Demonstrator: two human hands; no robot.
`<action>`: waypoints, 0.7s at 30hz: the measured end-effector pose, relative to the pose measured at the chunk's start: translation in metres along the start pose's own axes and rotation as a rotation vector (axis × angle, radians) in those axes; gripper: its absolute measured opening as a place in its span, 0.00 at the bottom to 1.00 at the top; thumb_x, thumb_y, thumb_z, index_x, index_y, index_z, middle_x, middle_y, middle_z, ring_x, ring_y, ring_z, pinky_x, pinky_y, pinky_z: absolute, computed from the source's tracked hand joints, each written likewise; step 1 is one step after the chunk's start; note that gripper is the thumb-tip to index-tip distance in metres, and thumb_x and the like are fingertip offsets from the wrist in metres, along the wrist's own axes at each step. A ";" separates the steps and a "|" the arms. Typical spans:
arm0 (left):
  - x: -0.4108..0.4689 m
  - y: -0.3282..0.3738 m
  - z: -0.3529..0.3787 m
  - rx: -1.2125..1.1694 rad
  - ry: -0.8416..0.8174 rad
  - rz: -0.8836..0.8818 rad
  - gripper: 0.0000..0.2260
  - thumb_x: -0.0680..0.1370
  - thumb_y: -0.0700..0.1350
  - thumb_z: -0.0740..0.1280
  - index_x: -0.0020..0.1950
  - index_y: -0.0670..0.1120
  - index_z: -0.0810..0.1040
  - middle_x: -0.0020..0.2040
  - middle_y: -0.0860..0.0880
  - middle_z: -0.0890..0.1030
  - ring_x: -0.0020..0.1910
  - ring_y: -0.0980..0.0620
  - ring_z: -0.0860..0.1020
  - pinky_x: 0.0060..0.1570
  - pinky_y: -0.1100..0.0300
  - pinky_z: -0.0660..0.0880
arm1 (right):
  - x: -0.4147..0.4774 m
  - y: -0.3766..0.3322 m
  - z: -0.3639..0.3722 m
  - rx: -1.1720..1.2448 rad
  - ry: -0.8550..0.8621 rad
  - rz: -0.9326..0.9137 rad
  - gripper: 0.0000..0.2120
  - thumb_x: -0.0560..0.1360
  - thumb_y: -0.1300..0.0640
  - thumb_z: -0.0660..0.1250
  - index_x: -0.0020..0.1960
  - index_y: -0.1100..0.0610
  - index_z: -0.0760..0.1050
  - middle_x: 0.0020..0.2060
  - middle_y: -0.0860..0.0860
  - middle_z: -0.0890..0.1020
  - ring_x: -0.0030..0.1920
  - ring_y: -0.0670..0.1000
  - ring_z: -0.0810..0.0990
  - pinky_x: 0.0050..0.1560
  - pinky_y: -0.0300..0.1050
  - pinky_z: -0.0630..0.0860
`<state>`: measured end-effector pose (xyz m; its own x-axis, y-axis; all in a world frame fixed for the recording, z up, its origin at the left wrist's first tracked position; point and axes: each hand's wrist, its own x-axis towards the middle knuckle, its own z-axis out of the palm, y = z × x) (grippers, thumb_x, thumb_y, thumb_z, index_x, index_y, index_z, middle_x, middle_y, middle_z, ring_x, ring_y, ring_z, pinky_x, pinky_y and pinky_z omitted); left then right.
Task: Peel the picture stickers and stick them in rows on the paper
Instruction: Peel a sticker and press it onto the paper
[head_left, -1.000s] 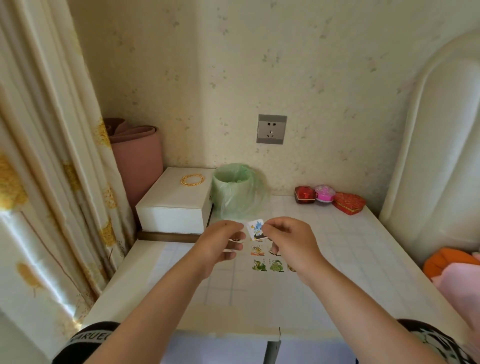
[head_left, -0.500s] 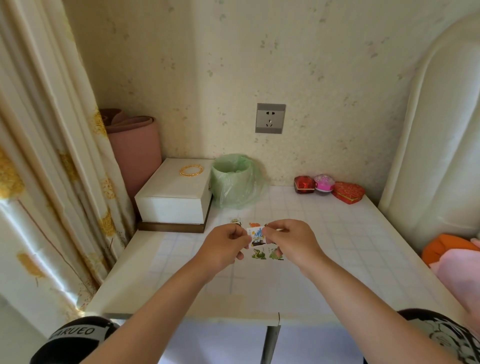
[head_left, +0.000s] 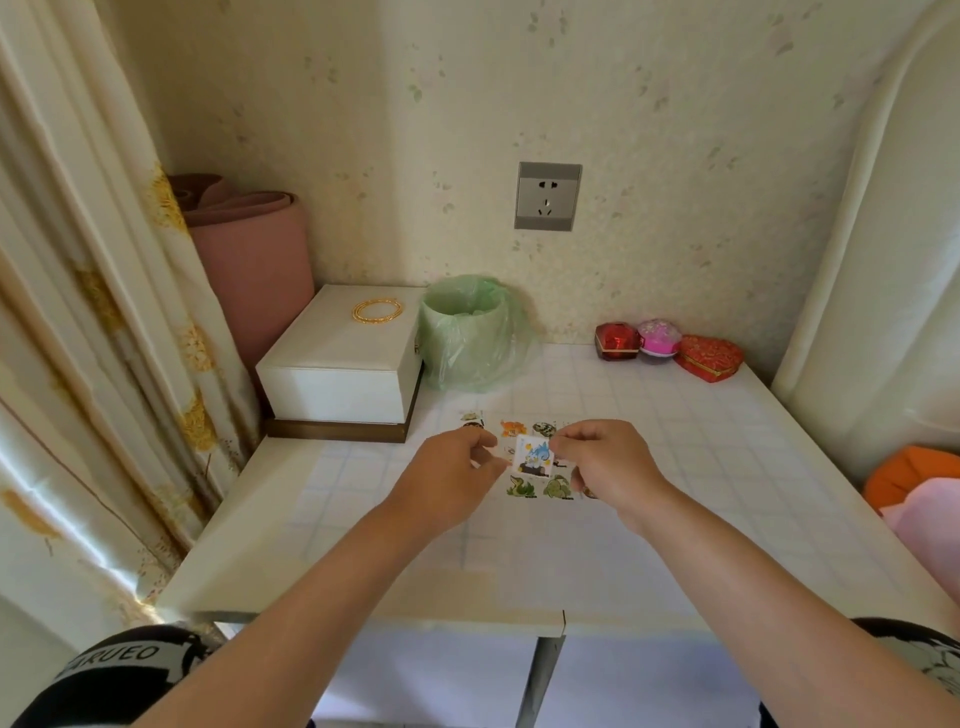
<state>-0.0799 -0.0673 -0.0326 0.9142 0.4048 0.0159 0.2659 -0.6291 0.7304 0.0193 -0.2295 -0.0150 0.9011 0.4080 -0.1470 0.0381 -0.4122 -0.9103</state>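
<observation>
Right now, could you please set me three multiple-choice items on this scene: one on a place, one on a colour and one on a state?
1. Where does the gold bangle lie?
A. on the white box
B. on the floor
C. hung on the wall socket

2. What colour is the bag lining the small bin?
A. black
B. green
C. blue

3. How is the blue sticker held?
A. stuck down and untouched
B. in one hand alone
C. pinched by the left hand and the right hand

Answers:
1 A, the bangle rests on the box's lid.
2 B, the liner is pale green.
3 C, both hands grip the sticker's side edges.
</observation>
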 end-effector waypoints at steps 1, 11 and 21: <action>0.001 -0.003 0.001 0.101 -0.014 0.054 0.15 0.79 0.48 0.67 0.66 0.51 0.75 0.55 0.55 0.80 0.53 0.57 0.77 0.55 0.64 0.73 | 0.002 0.002 -0.002 0.009 0.009 0.028 0.06 0.77 0.60 0.69 0.42 0.55 0.82 0.40 0.54 0.84 0.26 0.50 0.76 0.24 0.37 0.66; 0.003 -0.027 0.019 0.520 -0.273 0.279 0.42 0.71 0.69 0.67 0.79 0.54 0.58 0.79 0.59 0.55 0.77 0.57 0.48 0.75 0.54 0.51 | 0.001 0.019 -0.010 -0.033 -0.154 0.253 0.05 0.75 0.59 0.72 0.47 0.60 0.83 0.38 0.55 0.85 0.25 0.48 0.70 0.25 0.37 0.58; 0.000 -0.033 0.018 0.451 -0.269 0.281 0.42 0.70 0.69 0.68 0.79 0.55 0.58 0.79 0.60 0.52 0.78 0.59 0.47 0.75 0.55 0.47 | -0.008 0.030 0.008 -0.219 -0.132 0.052 0.04 0.70 0.54 0.78 0.38 0.52 0.85 0.32 0.47 0.84 0.24 0.40 0.74 0.27 0.33 0.68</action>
<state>-0.0835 -0.0586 -0.0694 0.9981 0.0363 -0.0503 0.0520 -0.9316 0.3597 0.0097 -0.2385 -0.0439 0.8408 0.4782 -0.2538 0.0985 -0.5961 -0.7968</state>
